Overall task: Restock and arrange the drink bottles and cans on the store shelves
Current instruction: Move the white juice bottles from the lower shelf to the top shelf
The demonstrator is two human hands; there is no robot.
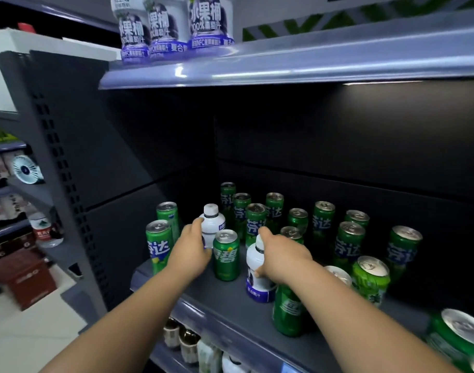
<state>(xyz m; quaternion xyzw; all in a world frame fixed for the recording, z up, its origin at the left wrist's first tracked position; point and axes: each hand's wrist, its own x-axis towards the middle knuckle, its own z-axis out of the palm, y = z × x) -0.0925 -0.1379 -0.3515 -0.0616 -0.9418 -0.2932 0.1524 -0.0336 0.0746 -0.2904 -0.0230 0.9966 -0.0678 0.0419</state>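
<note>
Two white juice bottles with purple labels stand among several green cans on the middle shelf. My left hand grips the far white bottle from its left side. My right hand grips the near white bottle around its neck and shoulder. A green Sprite can stands between the two bottles. Green Fanta cans fill the shelf behind and to the right. Three more white juice bottles stand on the upper shelf at its left end.
Two green cans stand left of my left hand. A green can sits under my right forearm near the shelf's front edge. Brown-capped bottles stand on the shelf below. Another rack with goods stands at the left.
</note>
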